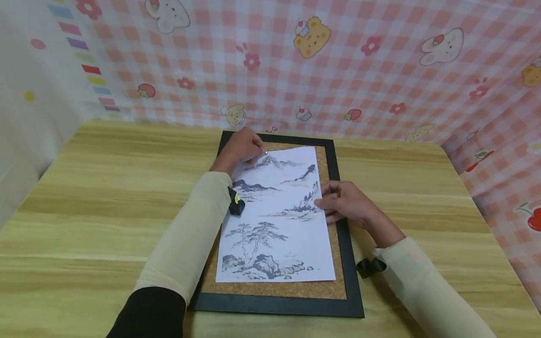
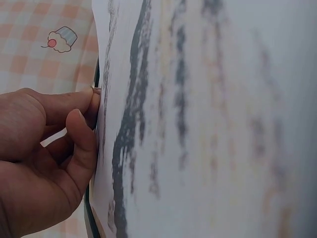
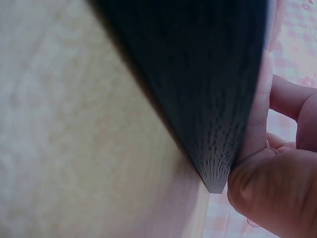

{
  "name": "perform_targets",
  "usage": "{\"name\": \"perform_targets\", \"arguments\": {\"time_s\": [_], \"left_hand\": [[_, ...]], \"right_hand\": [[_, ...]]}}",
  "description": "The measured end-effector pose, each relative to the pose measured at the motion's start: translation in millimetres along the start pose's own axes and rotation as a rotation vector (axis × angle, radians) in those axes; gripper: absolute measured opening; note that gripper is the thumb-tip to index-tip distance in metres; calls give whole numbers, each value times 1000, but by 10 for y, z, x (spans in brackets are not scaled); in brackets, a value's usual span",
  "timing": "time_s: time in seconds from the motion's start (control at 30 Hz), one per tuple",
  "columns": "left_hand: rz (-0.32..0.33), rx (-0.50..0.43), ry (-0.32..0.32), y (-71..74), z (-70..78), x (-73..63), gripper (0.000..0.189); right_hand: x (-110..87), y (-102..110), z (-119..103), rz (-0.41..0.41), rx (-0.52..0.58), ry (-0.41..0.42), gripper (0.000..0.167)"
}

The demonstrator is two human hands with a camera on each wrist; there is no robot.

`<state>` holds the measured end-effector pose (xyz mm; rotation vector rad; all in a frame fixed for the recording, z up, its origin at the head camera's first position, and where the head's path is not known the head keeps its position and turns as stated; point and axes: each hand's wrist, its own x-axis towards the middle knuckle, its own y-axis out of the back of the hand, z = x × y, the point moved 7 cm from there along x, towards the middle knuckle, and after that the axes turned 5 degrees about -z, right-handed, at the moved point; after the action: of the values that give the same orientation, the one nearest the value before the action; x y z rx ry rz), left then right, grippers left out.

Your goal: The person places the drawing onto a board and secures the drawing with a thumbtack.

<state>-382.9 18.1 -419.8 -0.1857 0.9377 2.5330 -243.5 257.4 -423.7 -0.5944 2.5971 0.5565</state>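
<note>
In the head view a sheet of paper (image 1: 291,244) printed with an ink landscape lies on a cork board (image 1: 279,289) with a black frame (image 1: 279,304). My left hand (image 1: 243,146) is at the sheet's top edge. Its thumb and index finger pinch a small metal pin (image 2: 96,89), held against the paper in the left wrist view; the pin's tip is hidden. My right hand (image 1: 348,202) grips the sheet's right edge, thumb on top and the other fingertips out of sight at the edge. In the right wrist view that hand lies close along the frame's side.
The board rests on a wood-grain table (image 1: 105,225). Behind it hangs a pink checked cloth (image 1: 270,75) with cartoon prints, which also runs along the right side. Black wrist cameras (image 1: 371,267) sit on both wrists.
</note>
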Motion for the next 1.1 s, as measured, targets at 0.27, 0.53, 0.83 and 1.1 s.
{"name": "perform_targets", "arguments": {"time_s": [0.27,0.53,0.83,1.1], "left_hand": [[22,3,-9,15,64,-20,17],[2,17,33,-1,52,-1,17],[8,32,36,-22,42,-15,18],[22,32,39,-23,48,-5,15]], "right_hand": [[-11,12,-12,8,7,-1,28],[-12,6,-12,5,15,2,26],[-6,-1,-2,7,3,-1,28],[0,-2,1,1,1,13,29]]}}
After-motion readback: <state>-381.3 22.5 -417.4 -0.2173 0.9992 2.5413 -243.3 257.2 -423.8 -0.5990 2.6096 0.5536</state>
